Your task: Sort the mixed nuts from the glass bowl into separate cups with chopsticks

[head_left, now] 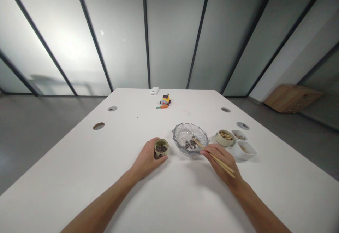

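My left hand is wrapped round a small ceramic cup with dark lettering, which stands upright on the table. Dark beans lie inside that cup. In my right hand is a pair of wooden chopsticks. Their tips reach down into a clear scalloped glass bowl, at several dark beans on its bottom. Whether the tips pinch a bean is too small to tell. The cup is just left of the glass bowl, apart from it.
Right of the glass bowl stand a round dish of pale nuts and two white dishes with small contents. Farther back on the white table are a toy car, a toy carrot and a white box. Round holes pierce the tabletop.
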The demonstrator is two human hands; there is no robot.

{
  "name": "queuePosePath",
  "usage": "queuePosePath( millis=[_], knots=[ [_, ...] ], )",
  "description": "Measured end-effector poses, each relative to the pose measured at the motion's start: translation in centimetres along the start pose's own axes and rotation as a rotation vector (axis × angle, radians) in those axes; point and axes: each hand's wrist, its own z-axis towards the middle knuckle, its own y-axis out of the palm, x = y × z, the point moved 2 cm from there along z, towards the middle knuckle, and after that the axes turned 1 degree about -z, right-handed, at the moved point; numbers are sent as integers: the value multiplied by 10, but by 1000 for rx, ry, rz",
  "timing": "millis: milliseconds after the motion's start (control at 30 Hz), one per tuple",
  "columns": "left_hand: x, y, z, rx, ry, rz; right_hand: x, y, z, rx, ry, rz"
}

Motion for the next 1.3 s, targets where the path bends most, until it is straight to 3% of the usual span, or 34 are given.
queuePosePath(
  millis=[267,1300],
  knots=[
    [0,-1,-1,6,11,-23,10,5,-6,1,80,24],
    [0,0,-1,-2,12,-15,13,8,1,12,112,21]
  ],
)
